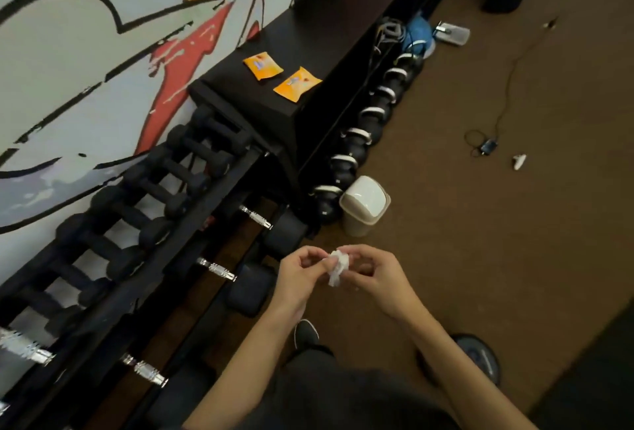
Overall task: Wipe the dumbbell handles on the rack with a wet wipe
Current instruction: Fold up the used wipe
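A dark garment (343,395) fills the bottom edge, and two bare forearms reach out from it over the brown floor (480,224). The left hand (302,273) and the right hand (375,278) meet in front of the rack (219,189). Each has its fingers curled and pinches the crumpled white wet wipe (339,266), which hangs between them in the air, just off the rack's front rail and touching no dumbbell. On the rack's lower tier lie dumbbells with chrome handles (216,269), their dark heads toward the person. The upper tier, against the painted wall (68,69), carries a row of all-black dumbbells (154,186). Beyond the rack's far end stands a black surface (240,97) with two orange packets (297,84) side by side near its front edge. At its foot a beige bin (364,205) with a swing lid stands on the floor beside a row of kettlebells (360,141). One dark shoe (306,332) shows below the left wrist.
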Demonstrator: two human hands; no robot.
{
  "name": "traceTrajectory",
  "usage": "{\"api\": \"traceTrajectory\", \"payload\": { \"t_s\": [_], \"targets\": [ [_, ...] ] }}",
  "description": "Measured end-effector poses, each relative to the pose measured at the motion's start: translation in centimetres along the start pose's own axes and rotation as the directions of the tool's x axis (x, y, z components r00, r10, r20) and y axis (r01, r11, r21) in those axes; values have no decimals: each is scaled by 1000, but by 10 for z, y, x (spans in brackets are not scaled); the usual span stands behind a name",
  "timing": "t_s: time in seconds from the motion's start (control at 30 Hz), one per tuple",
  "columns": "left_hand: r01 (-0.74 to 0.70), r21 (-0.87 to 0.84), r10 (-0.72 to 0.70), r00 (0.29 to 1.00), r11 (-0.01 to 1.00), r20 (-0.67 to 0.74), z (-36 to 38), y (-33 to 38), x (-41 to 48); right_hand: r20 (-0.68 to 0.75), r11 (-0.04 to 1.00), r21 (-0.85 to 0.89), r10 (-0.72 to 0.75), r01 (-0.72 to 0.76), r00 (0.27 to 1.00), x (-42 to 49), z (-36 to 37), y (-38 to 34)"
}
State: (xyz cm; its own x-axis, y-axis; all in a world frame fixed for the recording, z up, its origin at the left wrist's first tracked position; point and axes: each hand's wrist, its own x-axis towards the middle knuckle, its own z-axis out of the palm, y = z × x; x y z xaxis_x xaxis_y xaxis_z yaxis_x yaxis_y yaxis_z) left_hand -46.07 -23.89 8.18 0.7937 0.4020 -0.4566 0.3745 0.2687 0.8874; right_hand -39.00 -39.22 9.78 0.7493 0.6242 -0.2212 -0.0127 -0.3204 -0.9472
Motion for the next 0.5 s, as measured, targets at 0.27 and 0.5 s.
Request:
{"api": "traceTrajectory", "payload": {
  "t_s": [0.27,0.5],
  "targets": [
    [2,232,-30,993,973,117,31,55,137,-162,985,-22,165,-171,973,135,-83,1],
    [193,96,-190,981,976,-48,45,50,233,-211,908,-21,406,-419,889,246,-176,77]
  ]
}}
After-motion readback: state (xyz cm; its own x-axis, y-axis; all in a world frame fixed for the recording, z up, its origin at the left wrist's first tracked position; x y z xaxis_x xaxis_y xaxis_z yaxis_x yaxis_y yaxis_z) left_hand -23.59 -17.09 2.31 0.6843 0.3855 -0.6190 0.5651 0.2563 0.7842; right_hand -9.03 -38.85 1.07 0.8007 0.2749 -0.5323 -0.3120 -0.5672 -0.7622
